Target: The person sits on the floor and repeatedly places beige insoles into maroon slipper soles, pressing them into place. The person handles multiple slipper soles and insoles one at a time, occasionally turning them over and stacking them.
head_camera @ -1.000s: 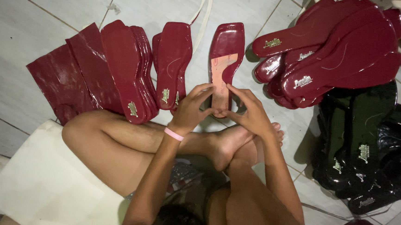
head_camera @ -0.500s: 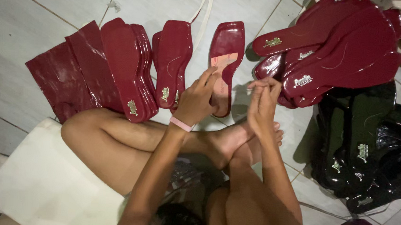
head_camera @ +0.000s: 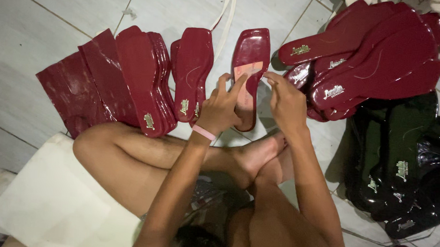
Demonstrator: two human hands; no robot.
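A maroon square-toed sole (head_camera: 252,51) with a pale pink patch lies on the tiled floor in front of my crossed legs. My left hand (head_camera: 221,108), with a pink band at the wrist, covers the sole's near half and grips it, its index finger stretched onto the pink patch. My right hand (head_camera: 285,102) hovers just to the right, thumb and fingertips pinched together at the sole's right edge. I cannot make out anything between those fingertips.
Maroon insoles stand in a leaning row (head_camera: 146,78) on the left, with a pair (head_camera: 192,71) beside them. A heap of maroon insoles (head_camera: 367,51) lies at the right, and black ones (head_camera: 401,160) below it. A white cushion (head_camera: 57,200) sits under my left leg.
Both hands held the sole a second ago. The right hand then pulled away to the right with its fingers pinched and has come back to the sole's edge. The left index finger has stretched out.
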